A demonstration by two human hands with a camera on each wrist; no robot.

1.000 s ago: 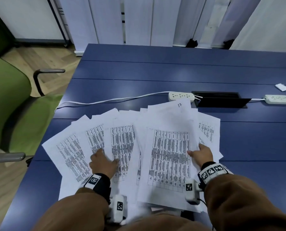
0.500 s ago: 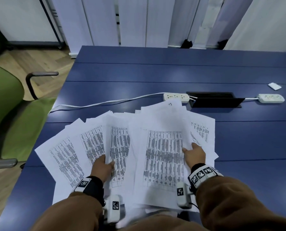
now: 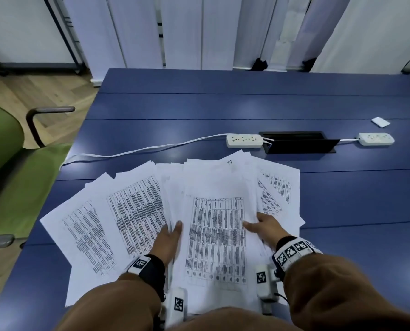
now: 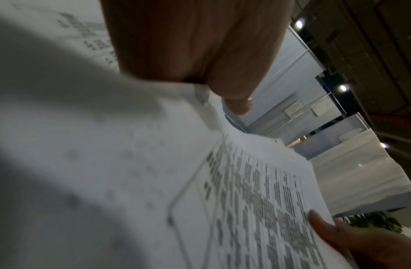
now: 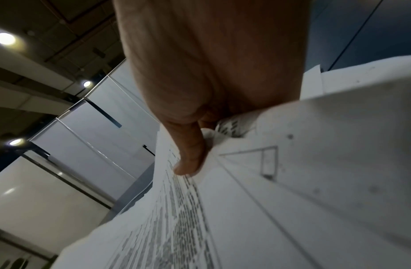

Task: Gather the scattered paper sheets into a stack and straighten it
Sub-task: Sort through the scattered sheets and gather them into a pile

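Note:
White printed paper sheets (image 3: 137, 211) lie fanned over the near part of the blue table (image 3: 223, 103). A middle bundle (image 3: 215, 235) with a table of text on top sits between my hands. My left hand (image 3: 169, 237) is at its left edge, thumb (image 4: 239, 105) above the paper (image 4: 246, 200), fingers hidden under the sheets. My right hand (image 3: 264, 226) holds the bundle's right edge, thumb (image 5: 190, 160) pressed on the top sheet (image 5: 315, 182) and fingers hidden beneath. More sheets (image 3: 278, 187) stick out to the right.
Two white power strips (image 3: 244, 140) (image 3: 375, 139) flank a black cable box (image 3: 299, 145) behind the sheets, with a white cable (image 3: 139, 150) running left. A small white card (image 3: 380, 122) lies far right. A green chair (image 3: 13, 175) stands at the table's left edge.
My left hand has slid right off the left sheets to the middle bundle's left edge. The right hand stayed at the right edge, and the middle sheets have drawn closer together.

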